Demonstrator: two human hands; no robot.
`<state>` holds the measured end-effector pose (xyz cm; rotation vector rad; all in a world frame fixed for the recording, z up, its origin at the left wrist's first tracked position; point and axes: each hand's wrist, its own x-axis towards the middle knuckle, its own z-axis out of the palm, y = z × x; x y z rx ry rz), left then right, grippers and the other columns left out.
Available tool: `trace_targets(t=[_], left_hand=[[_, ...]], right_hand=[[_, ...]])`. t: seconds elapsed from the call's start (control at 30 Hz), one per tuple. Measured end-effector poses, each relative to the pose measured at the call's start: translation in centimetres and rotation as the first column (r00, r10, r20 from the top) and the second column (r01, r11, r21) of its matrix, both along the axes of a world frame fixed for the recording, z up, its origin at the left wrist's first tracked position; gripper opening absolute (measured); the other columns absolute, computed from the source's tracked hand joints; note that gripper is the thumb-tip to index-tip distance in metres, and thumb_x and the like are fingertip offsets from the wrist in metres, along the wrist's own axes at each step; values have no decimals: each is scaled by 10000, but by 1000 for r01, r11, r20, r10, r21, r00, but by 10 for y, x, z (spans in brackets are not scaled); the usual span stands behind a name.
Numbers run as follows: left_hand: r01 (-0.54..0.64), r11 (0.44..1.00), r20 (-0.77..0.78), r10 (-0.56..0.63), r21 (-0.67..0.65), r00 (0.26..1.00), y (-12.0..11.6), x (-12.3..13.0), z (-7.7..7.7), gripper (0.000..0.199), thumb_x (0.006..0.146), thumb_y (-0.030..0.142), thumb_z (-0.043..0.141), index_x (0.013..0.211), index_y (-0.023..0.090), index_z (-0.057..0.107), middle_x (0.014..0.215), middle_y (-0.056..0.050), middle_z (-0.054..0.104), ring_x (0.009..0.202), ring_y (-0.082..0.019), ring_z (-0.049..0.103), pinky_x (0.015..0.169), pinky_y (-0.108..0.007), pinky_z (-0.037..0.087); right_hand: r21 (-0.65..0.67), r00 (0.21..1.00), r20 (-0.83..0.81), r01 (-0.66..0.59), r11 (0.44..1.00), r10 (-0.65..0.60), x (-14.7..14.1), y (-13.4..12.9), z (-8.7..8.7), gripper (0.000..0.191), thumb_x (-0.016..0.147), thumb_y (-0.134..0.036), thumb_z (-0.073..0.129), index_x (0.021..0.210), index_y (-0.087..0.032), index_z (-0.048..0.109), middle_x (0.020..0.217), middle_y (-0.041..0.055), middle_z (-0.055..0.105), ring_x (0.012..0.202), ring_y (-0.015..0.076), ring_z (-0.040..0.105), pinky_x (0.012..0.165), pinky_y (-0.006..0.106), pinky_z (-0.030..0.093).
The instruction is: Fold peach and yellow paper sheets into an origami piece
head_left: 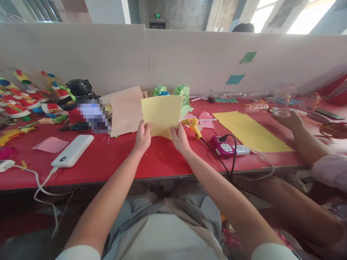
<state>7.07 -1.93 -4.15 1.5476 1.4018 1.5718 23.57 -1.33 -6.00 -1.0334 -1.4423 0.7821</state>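
Observation:
Between my two hands a sheet of pale yellow paper (162, 112) is held up above the red table, its lower edge slightly bowed. My left hand (142, 137) pinches the lower left side, thumb on the near face. On the lower right side my right hand (180, 138) grips it in the same way. Just right of the sheet lies a yellow glue gun (192, 126) with a clear glue stick in its back. Folded green paper pieces (182, 93) stand behind the sheet, which partly hides them.
A purple power strip (224, 147) with cords sits at the right front. Larger yellow sheets (249, 130) lie beyond it. A co-worker's hand (290, 121) touches clear plastic items. At left are a white power bank (72, 151), pink paper (50, 144) and colourful paper figures (24, 97).

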Motion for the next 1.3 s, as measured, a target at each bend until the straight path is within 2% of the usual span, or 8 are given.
trace_targets(t=[0.27,0.37,0.47,0.53,0.7,0.93,1.1,1.3], left_hand=[[-98,993,-134,89,-63,987,4,-10,3,283,921,286,491,678,238,354,629,30,361,633,-162,438,652,-298,363],[-35,980,-201,-5,-194,980,6,-19,2,300,883,247,494,629,234,334,579,40,330,573,-152,396,611,-287,338],[40,967,-303,-117,-251,946,11,-34,-2,181,853,250,519,677,222,484,658,-3,504,676,-193,520,709,-318,411],[-5,989,-390,-53,-145,919,17,-46,-5,46,813,230,579,852,215,596,921,-76,635,897,-249,596,875,-366,429],[-55,995,-557,-4,-89,830,32,-72,-11,375,708,270,741,1064,203,644,1323,-148,579,1311,-346,445,1147,-443,255],[-205,971,-834,10,-124,552,34,-76,-10,295,906,284,504,1140,203,664,1248,-114,651,1135,-284,595,948,-375,448],[-214,973,-819,54,-85,572,39,-80,-11,256,922,309,465,952,227,705,1022,-101,717,967,-267,641,800,-336,459],[-419,906,-707,330,52,626,44,-85,-10,217,873,217,472,912,167,679,930,-134,725,890,-271,659,786,-338,468]], right_hand=[[-53,999,48,21,998,-18,11,3,11,213,836,-369,503,1004,-242,534,854,31,616,778,187,575,809,347,484],[-99,1000,16,-2,995,3,20,9,14,313,768,-339,542,1063,-239,551,859,35,623,806,196,596,804,349,490],[-181,996,85,36,983,-21,30,11,12,366,707,-299,559,1066,-228,565,830,39,622,809,220,606,800,380,496],[-202,989,139,72,977,-44,36,9,9,375,679,-271,566,1049,-210,578,827,49,620,790,226,605,788,393,497],[-215,970,240,88,973,-34,43,-4,3,405,637,-213,561,1041,-198,584,718,21,589,696,214,573,716,379,493],[-193,925,376,143,971,-61,43,-5,7,459,672,-209,508,1128,-173,537,750,42,608,692,221,582,645,352,486],[-184,908,410,175,967,-86,39,4,12,442,679,-193,510,1119,-166,541,778,72,629,733,240,595,688,370,492],[-159,919,379,178,971,-107,35,9,4,425,673,-203,506,1095,-175,544,756,56,625,706,234,588,694,388,497]])
